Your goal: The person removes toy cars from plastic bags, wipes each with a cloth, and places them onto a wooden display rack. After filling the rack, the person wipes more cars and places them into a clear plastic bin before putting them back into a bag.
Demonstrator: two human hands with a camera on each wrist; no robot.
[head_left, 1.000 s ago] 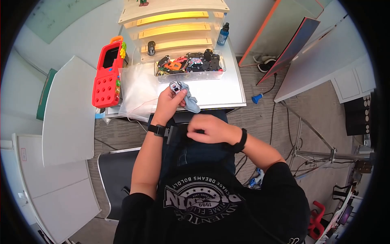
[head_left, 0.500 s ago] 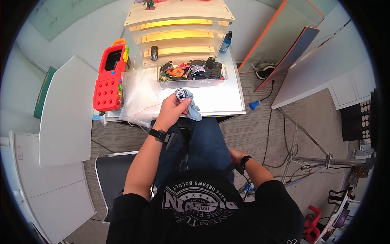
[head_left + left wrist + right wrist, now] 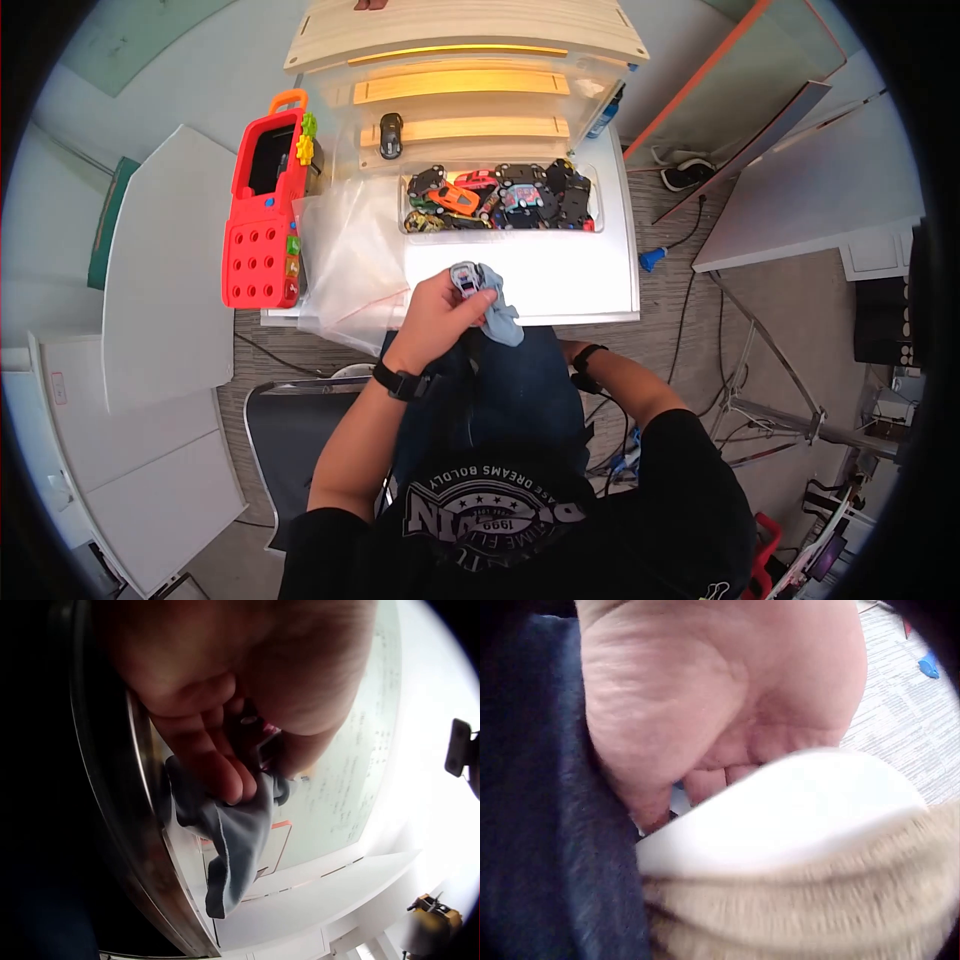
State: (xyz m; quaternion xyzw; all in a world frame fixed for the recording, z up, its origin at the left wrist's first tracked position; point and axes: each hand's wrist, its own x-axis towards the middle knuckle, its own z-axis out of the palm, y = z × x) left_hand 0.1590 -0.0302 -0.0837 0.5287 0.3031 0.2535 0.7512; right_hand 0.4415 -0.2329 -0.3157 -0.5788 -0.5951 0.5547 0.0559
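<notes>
My left hand point(image 3: 437, 318) pinches a small white toy car point(image 3: 465, 278) together with a light blue cloth point(image 3: 504, 320), just over the table's front edge. In the left wrist view the cloth point(image 3: 238, 840) hangs down from the curled fingers, and the car is mostly hidden in the palm. Down beside the right thigh is my right hand point(image 3: 727, 690), largely out of sight in the head view. Its fingertips go behind a white smooth-edged surface point(image 3: 795, 810) next to beige fabric point(image 3: 817, 915); I cannot tell whether they hold anything.
A clear bin point(image 3: 500, 233) of toy cars stands on the white table point(image 3: 590, 285). Behind it is a wooden shelf unit point(image 3: 460, 90) with one black toy car point(image 3: 391, 135). At left lie a plastic sheet point(image 3: 350, 265) and a red toy case point(image 3: 255, 215). A blue bottle point(image 3: 605, 115) stands back right.
The right hand has dropped from in front of the lap to beside the right thigh. The left hand keeps its hold on the car and cloth. The head view has shifted.
</notes>
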